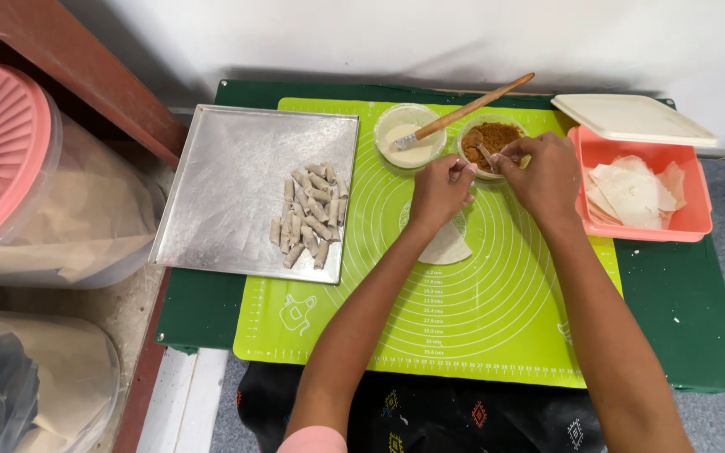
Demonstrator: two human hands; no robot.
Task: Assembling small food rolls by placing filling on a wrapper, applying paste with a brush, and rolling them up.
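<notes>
Home kitchen: baking mat [480, 319], tray [228, 176] of rolls [310, 214].

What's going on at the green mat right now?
A person is filling small pastry wrappers. Both hands meet over the bowl of brown filling: the right hand pinches a small spoon and the left hand is at its tip. A wrapper lies on the green mat beneath them. Finished rolls are piled on the metal tray. A brush rests in the bowl of white paste, and spare wrappers sit in the pink box.
</notes>
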